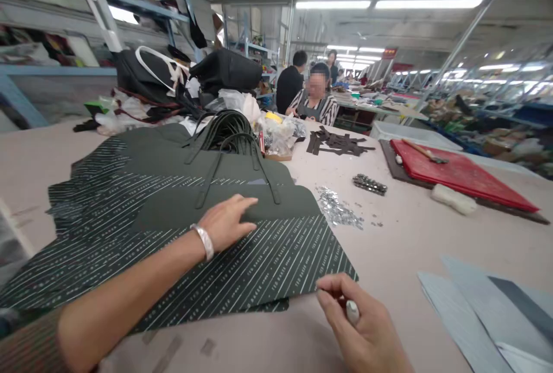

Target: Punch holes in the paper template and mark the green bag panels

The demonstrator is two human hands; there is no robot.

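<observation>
The left hand (pixel 228 224), fingers spread, is over the panel (pixel 294 252), which stretches leftward from the right hand (pixel 363 327), curled round a white tool (pixel 352 312) at its near edge.

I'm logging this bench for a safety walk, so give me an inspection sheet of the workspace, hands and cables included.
Surface: pale tabletop, a few darker patches in the foreground.
Job's things: layered dark panels with pale lettered stripes; looped straps piled behind.
Clutter: small shiny pieces scattered loose; dark strips heaped; hammer lying on a red slab.
Hands: left hand spread at the panels, contact unclear; right hand has its grip around a white-ended tool, near their corner.
Cables: nothing seen.
Surroundings: co-workers, shelving, lit ceiling lamps.
</observation>
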